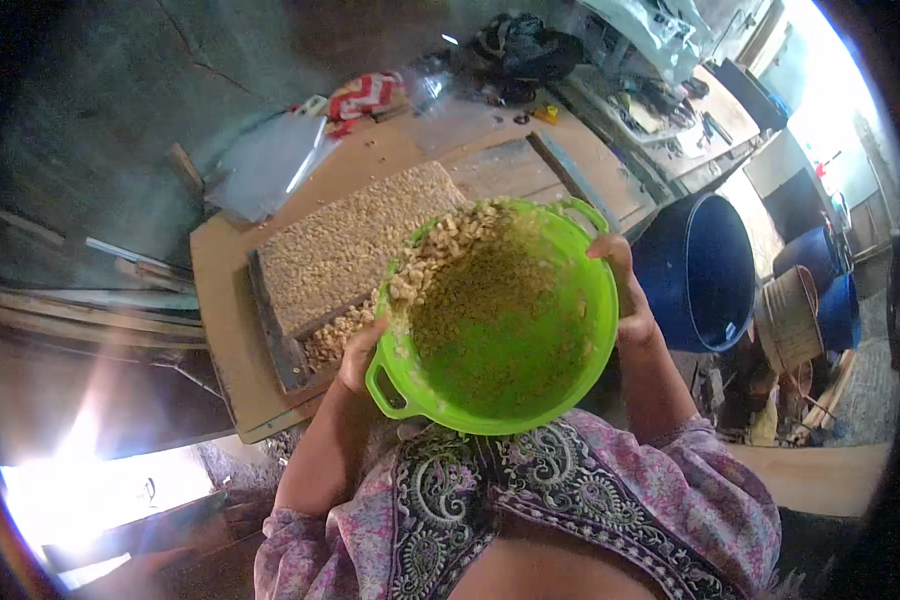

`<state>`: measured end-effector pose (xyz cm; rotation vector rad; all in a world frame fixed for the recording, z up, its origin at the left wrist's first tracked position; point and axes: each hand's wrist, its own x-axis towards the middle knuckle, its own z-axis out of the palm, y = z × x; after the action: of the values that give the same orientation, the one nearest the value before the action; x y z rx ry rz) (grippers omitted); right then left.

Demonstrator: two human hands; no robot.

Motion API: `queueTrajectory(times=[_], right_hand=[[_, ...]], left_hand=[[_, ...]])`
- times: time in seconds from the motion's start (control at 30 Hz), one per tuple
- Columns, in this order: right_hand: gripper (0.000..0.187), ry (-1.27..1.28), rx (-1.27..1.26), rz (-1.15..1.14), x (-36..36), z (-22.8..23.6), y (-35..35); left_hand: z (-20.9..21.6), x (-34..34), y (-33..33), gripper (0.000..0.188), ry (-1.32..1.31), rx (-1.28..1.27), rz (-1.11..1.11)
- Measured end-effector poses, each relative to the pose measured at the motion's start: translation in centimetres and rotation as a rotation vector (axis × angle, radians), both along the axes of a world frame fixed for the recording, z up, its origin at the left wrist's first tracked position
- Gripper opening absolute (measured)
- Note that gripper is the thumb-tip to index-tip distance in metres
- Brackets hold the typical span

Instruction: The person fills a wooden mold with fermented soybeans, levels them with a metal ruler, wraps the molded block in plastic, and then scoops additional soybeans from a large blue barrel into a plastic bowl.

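A bright green plastic basin [505, 375] with loop handles is held up in front of my chest, its far side tipped down over a low wooden frame [272, 330]. Inside it, pale bean-like pieces [450, 235] gather at the far left rim, with finer yellow-brown crumbs beside them. My left hand [360, 355] grips the left rim, just above one handle. My right hand [622, 290] is closed on the right rim near the other handle. A flat layer of similar pale pieces [350, 245] fills much of the frame; looser pieces lie along its near side. The basin covers part of the frame.
The frame lies on a brown board table [225, 330]. Clear plastic sheets [270, 165] and a red-and-white packet [367, 95] sit at its far edge. A large blue barrel [695, 270] stands to the right. Planks [100, 315] lean at the left.
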<state>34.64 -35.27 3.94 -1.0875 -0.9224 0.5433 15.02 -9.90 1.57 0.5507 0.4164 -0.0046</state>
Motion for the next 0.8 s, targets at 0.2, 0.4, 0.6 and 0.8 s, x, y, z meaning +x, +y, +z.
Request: queueTrajectory(times=[0.2,0.4,0.6,0.8], right_hand=[[0.069,-0.048,0.002,-0.071,2.3,4.1,3.6],[0.034,-0.656,-0.419,-0.067,-3.3,6.5,13.6],[0.028,-1.040,-0.604,0.077,-4.3,0.7,22.2],[0.019,-1.180,-0.080,-0.012,-9.9,-6.1,26.4]], left_hand=[[6.1,-0.9,1.5,0.042,0.221,0.186,0.122],[2.1,-4.3,6.1,0.043,0.317,0.721,0.261],[4.2,-5.2,4.3,0.073,0.188,0.872,0.549],[5.4,-6.6,3.7,0.081,0.119,0.938,0.753]])
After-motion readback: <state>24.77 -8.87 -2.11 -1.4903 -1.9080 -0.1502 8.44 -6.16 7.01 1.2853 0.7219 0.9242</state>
